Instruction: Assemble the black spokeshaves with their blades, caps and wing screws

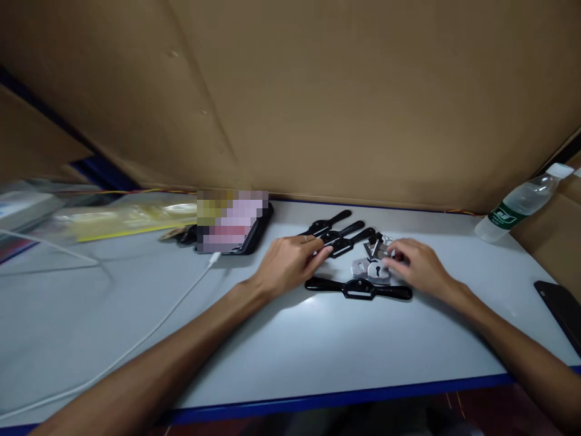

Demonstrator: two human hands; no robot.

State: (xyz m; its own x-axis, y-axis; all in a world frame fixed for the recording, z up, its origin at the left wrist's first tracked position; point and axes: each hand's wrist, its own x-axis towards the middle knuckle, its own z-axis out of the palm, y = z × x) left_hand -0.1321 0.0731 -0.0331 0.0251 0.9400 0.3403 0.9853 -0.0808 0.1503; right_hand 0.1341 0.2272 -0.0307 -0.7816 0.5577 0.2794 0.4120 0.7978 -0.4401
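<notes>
My left hand point(290, 261) lies on the white table point(281, 351) with its fingers stretched toward a stack of black two-handled tool bodies point(341, 233), the fingertips touching the nearest one. My right hand point(417, 263) rests to the right, fingers curled over small silver metal plates point(370, 269) with keyhole slots; what it grips is hard to see. One black two-handled tool body point(358, 289) lies alone in front of both hands.
A phone point(236, 227) with a white cable point(149, 333) lies at the back left beside clear plastic bags point(122, 219). A water bottle point(521, 203) lies at the back right, a dark phone point(560, 306) at the right edge. A cardboard wall point(318, 103) stands behind.
</notes>
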